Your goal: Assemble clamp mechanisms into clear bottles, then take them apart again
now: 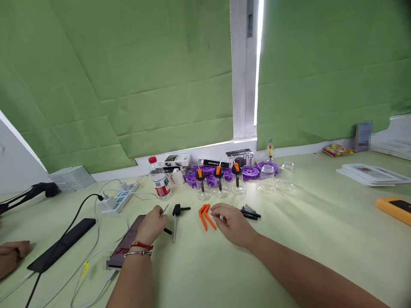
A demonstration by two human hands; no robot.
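Observation:
My left hand (pixel 150 229) is closed around a thin metal pin (pixel 165 209) that sticks up from its fingertips, and a short black piece (pixel 167 231) pokes out beside it. My right hand (pixel 231 223) rests on the table with its fingers curled and apart, holding nothing I can see. Its fingertips are just right of two orange hooked pieces (pixel 204 216). Between my hands lie a black T-shaped part (pixel 179 209) and a grey metal rod (pixel 174 229). Black sticks and small springs (pixel 250 211) lie behind my right hand.
Behind stand clear cups with orange-and-black caps (pixel 219 185), purple discs (pixel 250 171), a water bottle (pixel 159 182) and small boxes (pixel 175 161). A phone (pixel 126 247) lies under my left wrist, near a power strip (pixel 117 201) and cables. Another person's hand (pixel 12 253) is far left. An orange device (pixel 393 208) lies right.

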